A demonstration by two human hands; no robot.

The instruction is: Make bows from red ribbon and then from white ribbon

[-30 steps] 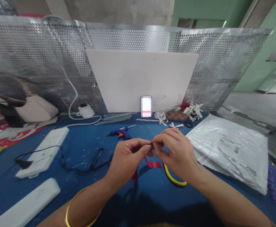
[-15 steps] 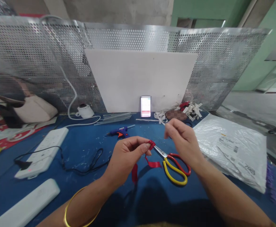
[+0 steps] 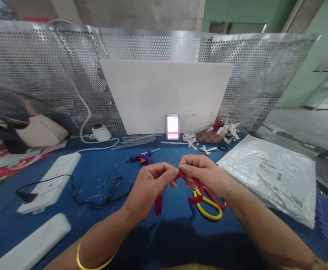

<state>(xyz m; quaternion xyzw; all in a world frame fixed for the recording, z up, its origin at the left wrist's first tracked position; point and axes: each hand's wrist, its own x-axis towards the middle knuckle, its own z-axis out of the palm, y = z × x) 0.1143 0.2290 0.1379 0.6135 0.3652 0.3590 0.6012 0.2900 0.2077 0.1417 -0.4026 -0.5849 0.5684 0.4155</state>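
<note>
My left hand (image 3: 155,183) pinches a narrow red ribbon (image 3: 181,174) between thumb and forefinger. On its other side, my right hand (image 3: 199,168) is closed on the same ribbon, its fingertips almost touching the left ones. One ribbon end hangs below the left palm, and another curls down under the right hand. The middle of the ribbon is mostly hidden by fingers. Beneath the right hand lie scissors (image 3: 213,210) with one yellow and one red handle; their blades are covered. A blue glue gun (image 3: 143,157) with an orange trigger rests beyond my left hand.
A lit phone (image 3: 172,126) leans on a white board (image 3: 169,93). White ribbon bows (image 3: 208,150) lie at the back right, near a plastic-wrapped package (image 3: 279,183). At left are a power strip (image 3: 54,180) with a black cable and a white bar (image 3: 31,243). Glue sticks (image 3: 138,141) lie behind.
My right hand has come down and left from above the scissors to the ribbon and taken hold of it. The loose right end now curls beneath that hand. My left hand keeps its pinch.
</note>
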